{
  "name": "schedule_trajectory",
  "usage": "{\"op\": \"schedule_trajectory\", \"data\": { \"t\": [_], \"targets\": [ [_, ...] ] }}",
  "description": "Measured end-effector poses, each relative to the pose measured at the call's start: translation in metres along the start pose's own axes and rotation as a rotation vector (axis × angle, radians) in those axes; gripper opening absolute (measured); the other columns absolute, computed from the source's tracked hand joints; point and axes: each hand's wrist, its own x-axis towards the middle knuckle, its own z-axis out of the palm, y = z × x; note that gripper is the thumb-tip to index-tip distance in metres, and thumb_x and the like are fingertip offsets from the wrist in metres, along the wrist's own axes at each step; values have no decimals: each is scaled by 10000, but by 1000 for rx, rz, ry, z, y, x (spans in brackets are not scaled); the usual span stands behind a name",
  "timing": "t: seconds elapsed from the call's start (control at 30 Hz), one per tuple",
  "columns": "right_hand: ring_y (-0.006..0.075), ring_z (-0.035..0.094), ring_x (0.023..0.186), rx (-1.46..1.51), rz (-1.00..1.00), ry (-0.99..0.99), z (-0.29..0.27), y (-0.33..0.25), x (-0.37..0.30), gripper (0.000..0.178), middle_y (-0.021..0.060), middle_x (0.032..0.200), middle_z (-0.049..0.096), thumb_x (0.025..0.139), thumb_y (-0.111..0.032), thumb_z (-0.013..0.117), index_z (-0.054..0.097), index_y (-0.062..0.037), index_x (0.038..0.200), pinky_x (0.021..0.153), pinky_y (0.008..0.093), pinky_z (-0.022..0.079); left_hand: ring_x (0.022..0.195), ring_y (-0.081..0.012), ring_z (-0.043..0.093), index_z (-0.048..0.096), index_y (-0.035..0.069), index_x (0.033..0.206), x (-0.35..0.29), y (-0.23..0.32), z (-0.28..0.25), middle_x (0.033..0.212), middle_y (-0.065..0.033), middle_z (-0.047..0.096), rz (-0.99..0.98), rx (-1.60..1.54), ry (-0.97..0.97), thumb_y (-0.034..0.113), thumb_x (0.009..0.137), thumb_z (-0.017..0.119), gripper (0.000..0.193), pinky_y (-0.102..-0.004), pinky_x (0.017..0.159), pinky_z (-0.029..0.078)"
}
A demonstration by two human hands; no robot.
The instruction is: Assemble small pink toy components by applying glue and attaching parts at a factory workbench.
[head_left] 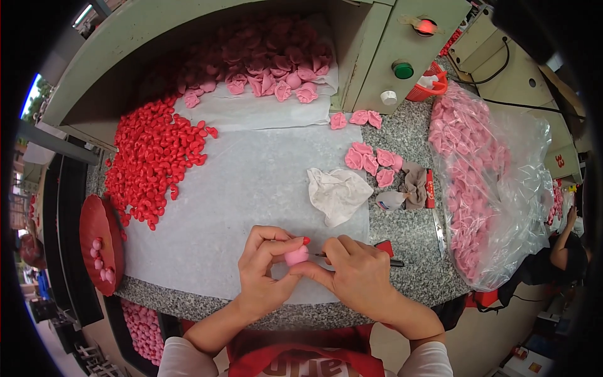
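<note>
My left hand (267,264) pinches a small rounded pink piece (296,256) between thumb and fingers, over the near edge of the white sheet (251,188). At the fingertips just above it shows a small glossy red piece (306,240); whether the two are joined I cannot tell. My right hand (359,270) is closed around a thin dark pen-like tool (397,263), its narrow tip pointing at the pink piece. The right thumb reaches across to the underside of the pink piece. A crumpled white cloth (339,195) lies just beyond my hands.
Red pieces (147,157) are heaped at left, beside a red dish (94,217) with several pink balls. Pink petal-shaped pieces (270,69) fill the green-grey machine's opening. More petal pieces (370,160) lie right, near a clear bag (471,182) of pink pieces. A person works far right.
</note>
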Motion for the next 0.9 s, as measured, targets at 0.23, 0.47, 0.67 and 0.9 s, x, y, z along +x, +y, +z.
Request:
{"op": "schedule_trajectory", "data": {
  "t": [0.23, 0.47, 0.67, 0.9],
  "targets": [
    [158, 556, 441, 11, 2, 24, 2, 0, 0, 415, 4, 560, 522, 693, -429, 698, 479, -77, 689, 354, 262, 397, 945, -226, 550, 548, -7, 983, 0, 0, 0, 1014, -98, 416, 0, 3, 4, -153, 665, 594, 353, -293, 753, 535],
    [160, 562, 446, 15, 5, 27, 2, 0, 0, 414, 3, 559, 523, 694, -428, 698, 479, -76, 689, 355, 260, 400, 945, -225, 551, 546, -11, 982, 0, 1, 0, 1016, -99, 416, 5, 4, 4, -153, 667, 593, 349, -288, 749, 536],
    [161, 566, 449, -3, 9, -13, 1, 0, 0, 415, 6, 566, 527, 696, -428, 696, 478, -75, 690, 354, 261, 401, 947, -222, 551, 545, -13, 979, 0, 0, 0, 1015, -100, 416, 1, 14, -6, -155, 665, 594, 348, -282, 747, 535],
    [162, 563, 443, 2, 13, -10, -1, 0, 0, 414, 9, 561, 523, 695, -425, 699, 479, -74, 686, 351, 262, 398, 942, -220, 552, 545, -12, 977, 0, 0, 1, 1012, -99, 416, -4, 9, 4, -161, 668, 581, 345, -280, 744, 534]
  ]
}}
